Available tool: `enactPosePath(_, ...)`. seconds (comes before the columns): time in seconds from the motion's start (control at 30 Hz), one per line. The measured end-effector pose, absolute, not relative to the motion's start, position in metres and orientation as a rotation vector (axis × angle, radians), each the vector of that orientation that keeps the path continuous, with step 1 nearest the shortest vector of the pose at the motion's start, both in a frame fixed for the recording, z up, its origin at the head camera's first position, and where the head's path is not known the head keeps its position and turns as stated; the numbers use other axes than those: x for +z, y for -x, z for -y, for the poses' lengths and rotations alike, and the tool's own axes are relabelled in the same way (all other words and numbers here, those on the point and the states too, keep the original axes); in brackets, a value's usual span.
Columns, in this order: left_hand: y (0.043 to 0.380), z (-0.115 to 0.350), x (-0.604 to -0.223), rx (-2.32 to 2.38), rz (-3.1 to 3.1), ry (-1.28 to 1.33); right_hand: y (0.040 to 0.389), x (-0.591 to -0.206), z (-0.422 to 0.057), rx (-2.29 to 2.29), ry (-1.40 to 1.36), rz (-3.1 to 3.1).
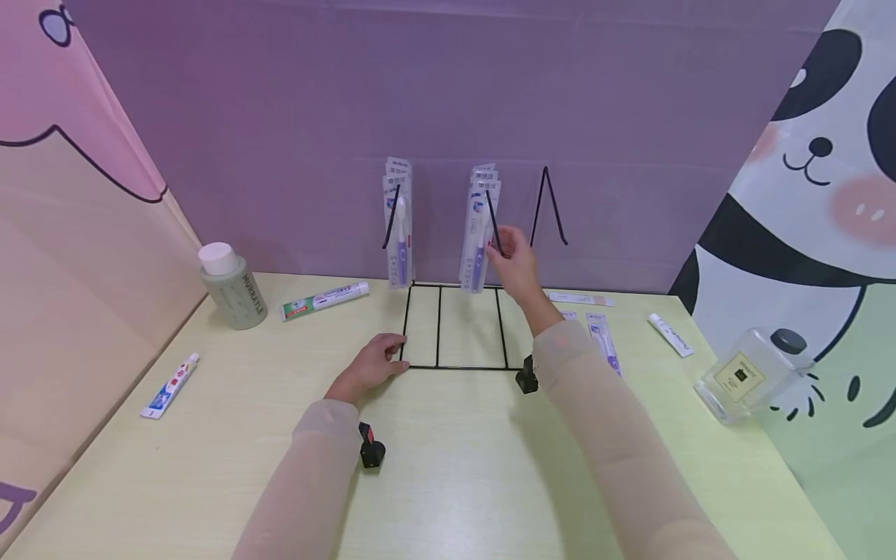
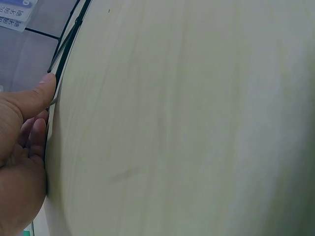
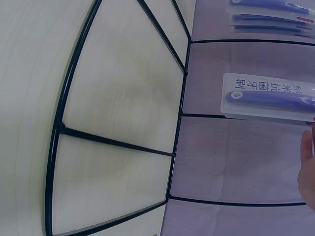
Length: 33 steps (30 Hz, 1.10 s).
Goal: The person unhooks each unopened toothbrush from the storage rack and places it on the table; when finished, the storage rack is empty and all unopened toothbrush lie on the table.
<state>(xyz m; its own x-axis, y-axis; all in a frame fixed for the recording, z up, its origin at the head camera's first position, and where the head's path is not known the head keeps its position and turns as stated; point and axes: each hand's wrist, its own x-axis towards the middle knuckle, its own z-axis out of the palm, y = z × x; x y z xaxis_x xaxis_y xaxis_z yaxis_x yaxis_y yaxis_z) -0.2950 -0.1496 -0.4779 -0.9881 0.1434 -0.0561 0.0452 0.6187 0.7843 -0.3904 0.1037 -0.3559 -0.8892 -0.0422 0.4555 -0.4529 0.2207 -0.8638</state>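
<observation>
A black wire rack (image 1: 437, 330) stands on the table, with hooks sticking out from its upright back. My left hand (image 1: 376, 359) grips its front left corner; in the left wrist view the thumb (image 2: 42, 93) lies against the wire. Packaged toothbrushes hang in two bunches, a left bunch (image 1: 399, 233) and a middle bunch (image 1: 476, 233). My right hand (image 1: 516, 264) pinches the right edge of the front packaged toothbrush (image 3: 270, 100) in the middle bunch, beside the hook's end. The right hook (image 1: 547, 198) carries nothing. Most of the right fingers are out of the right wrist view.
Packaged toothbrushes (image 1: 603, 342) lie right of the rack, partly behind my right forearm. Toothpaste tubes (image 1: 325, 301) lie on both sides. A green-grey bottle (image 1: 234, 292) stands at left, and a clear bottle with a black cap (image 1: 749, 377) at right. A purple cloth (image 1: 315, 140) hangs behind.
</observation>
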Motion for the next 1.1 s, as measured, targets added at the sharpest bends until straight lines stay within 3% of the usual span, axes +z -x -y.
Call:
enactPosePath(0.6,0.295,0.148,-0.48,1.338,-2.694,-0.179,0.385,-0.351,-0.106,1.698,-0.427,2.115)
enactPosePath(0.93,0.294,0.151,-0.481,1.341,-2.703,-0.195,0.343,-0.331,-0.131,1.732,-0.615,2.146)
enactPosePath(1.1,0.293,0.151,-0.478,1.34,-2.707,-0.207,0.329,-0.34,-0.146,1.823,-0.558,2.23)
